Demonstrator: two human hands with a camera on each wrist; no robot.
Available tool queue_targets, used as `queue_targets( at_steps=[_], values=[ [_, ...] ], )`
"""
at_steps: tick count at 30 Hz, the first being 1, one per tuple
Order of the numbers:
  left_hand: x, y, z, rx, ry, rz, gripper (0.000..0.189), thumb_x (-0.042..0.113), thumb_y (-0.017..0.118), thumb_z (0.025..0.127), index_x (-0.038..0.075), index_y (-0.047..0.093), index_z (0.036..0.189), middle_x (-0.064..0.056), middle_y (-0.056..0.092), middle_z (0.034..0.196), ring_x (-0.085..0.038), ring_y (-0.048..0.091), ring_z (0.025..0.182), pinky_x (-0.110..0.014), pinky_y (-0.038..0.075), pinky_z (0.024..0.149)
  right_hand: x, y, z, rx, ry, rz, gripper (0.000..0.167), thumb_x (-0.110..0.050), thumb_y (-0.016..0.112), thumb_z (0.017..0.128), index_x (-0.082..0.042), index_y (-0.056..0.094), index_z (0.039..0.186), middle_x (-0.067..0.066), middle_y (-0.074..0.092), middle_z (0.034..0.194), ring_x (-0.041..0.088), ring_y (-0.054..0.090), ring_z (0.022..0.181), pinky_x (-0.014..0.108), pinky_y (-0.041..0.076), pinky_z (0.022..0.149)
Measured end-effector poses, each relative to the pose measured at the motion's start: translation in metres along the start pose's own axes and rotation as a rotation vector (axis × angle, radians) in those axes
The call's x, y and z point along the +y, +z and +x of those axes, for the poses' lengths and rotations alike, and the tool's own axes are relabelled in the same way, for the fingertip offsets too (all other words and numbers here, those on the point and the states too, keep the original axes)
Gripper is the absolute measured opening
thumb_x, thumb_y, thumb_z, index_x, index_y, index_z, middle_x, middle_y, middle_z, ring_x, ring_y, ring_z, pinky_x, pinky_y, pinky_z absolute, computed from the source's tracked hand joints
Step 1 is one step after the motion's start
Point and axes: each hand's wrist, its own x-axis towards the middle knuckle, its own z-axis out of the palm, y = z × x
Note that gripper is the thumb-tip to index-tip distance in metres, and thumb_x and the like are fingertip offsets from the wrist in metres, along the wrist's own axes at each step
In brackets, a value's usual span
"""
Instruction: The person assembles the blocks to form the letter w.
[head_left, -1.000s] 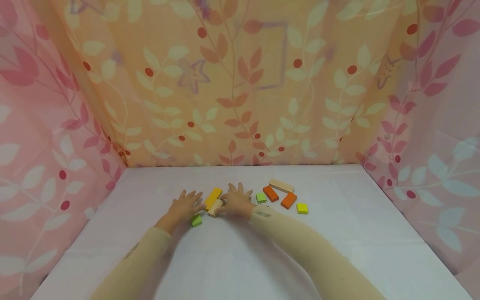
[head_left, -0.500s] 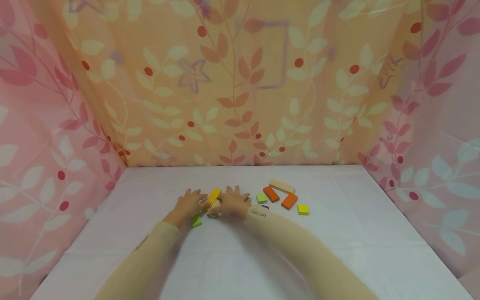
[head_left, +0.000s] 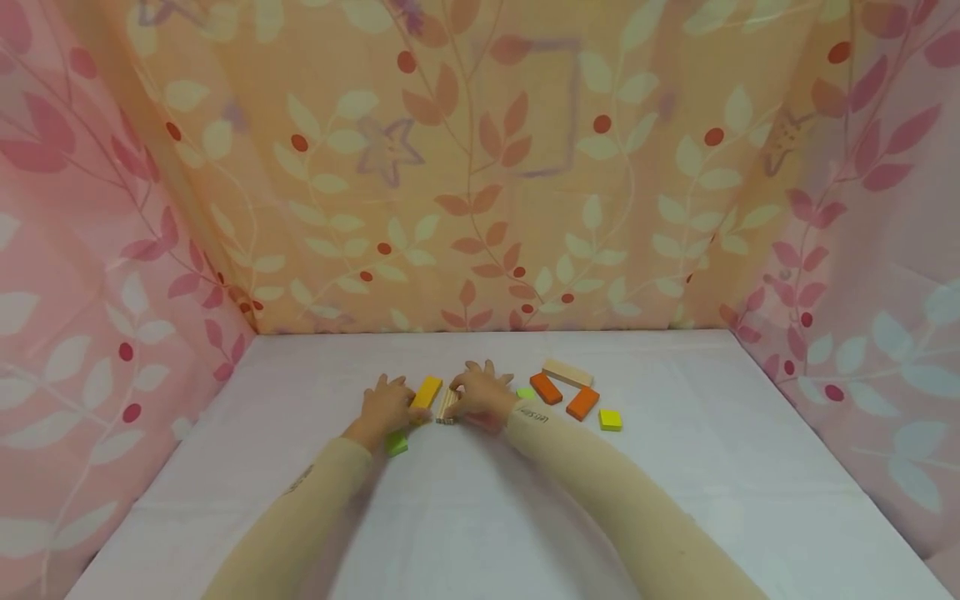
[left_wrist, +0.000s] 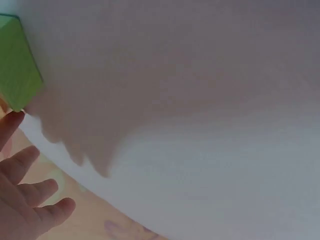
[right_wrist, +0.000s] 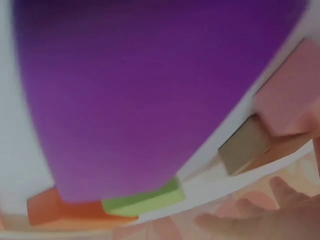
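My left hand (head_left: pixel 385 408) is at the yellow-orange block (head_left: pixel 428 393), its thumb against the block's near end. A green block (head_left: pixel 397 443) lies just below that hand; in the left wrist view the fingers spread beside the green block (left_wrist: pixel 20 65). My right hand (head_left: pixel 486 396) holds a pale, striped wooden piece (head_left: pixel 447 406) between thumb and fingers, just right of the yellow-orange block. In the right wrist view a purple block (right_wrist: pixel 150 100) fills the front, with a pink block (right_wrist: pixel 290 95) and a brownish block (right_wrist: pixel 245 145) near the fingers.
Right of my right hand lie a light green block (head_left: pixel 526 393), two orange blocks (head_left: pixel 545 388), a plain wooden block (head_left: pixel 567 372) and a yellow block (head_left: pixel 611 420). A white cloth covers the table (head_left: pixel 450 517); patterned curtains (head_left: pixel 480 208) enclose its back and sides.
My right hand and the striped wooden piece have shifted right, leaving a gap beside the yellow-orange block. My left hand has moved slightly right, closer to that block.
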Motion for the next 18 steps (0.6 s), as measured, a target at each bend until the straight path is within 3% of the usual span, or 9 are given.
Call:
queue_targets(
  at_steps=[6, 9, 13, 16, 18],
  values=[
    [0.003, -0.004, 0.000, 0.037, -0.083, 0.036, 0.043, 0.036, 0.072, 0.085, -0.005, 0.070, 0.095, -0.027, 0.050, 0.137, -0.051, 0.027, 0.136, -0.066, 0.029, 0.103, 0.002, -0.003, 0.003, -0.056, 0.000, 0.032, 0.052, -0.046, 0.077, 0.080, -0.028, 0.066, 0.128, 0.011, 0.028, 0.157, 0.050, 0.010, 0.142, 0.079, 0.009, 0.100],
    [-0.001, -0.006, -0.004, 0.040, -0.126, 0.047, 0.043, 0.035, 0.071, 0.083, -0.006, 0.070, 0.096, -0.028, 0.051, 0.136, -0.050, 0.027, 0.137, -0.064, 0.030, 0.103, 0.001, -0.007, 0.002, -0.071, -0.007, 0.041, 0.054, -0.045, 0.078, 0.080, -0.028, 0.065, 0.129, 0.011, 0.026, 0.158, 0.050, 0.007, 0.143, 0.078, 0.007, 0.100],
    [-0.004, -0.008, -0.012, 0.079, -0.131, 0.055, 0.045, 0.036, 0.069, 0.085, -0.007, 0.070, 0.098, -0.029, 0.052, 0.133, -0.051, 0.030, 0.135, -0.065, 0.031, 0.102, 0.002, -0.009, 0.002, -0.063, 0.011, 0.041, 0.052, -0.045, 0.078, 0.079, -0.024, 0.068, 0.125, 0.011, 0.028, 0.157, 0.050, 0.008, 0.143, 0.079, 0.008, 0.100],
    [-0.002, -0.010, -0.023, 0.137, -0.121, 0.028, 0.053, 0.045, 0.065, 0.088, -0.008, 0.070, 0.095, -0.026, 0.058, 0.121, -0.046, 0.044, 0.123, -0.059, 0.038, 0.097, 0.003, -0.009, 0.002, -0.064, 0.026, 0.067, 0.045, -0.043, 0.078, 0.081, -0.022, 0.071, 0.120, 0.012, 0.030, 0.156, 0.050, 0.009, 0.142, 0.079, 0.007, 0.100],
    [0.001, -0.012, -0.034, 0.178, -0.109, 0.012, 0.057, 0.050, 0.063, 0.089, -0.006, 0.069, 0.087, -0.021, 0.061, 0.104, -0.040, 0.052, 0.104, -0.052, 0.043, 0.088, 0.004, -0.008, 0.003, -0.066, 0.026, 0.091, 0.041, -0.041, 0.078, 0.082, -0.022, 0.072, 0.118, 0.012, 0.031, 0.155, 0.051, 0.008, 0.142, 0.079, 0.006, 0.100]
  ],
)
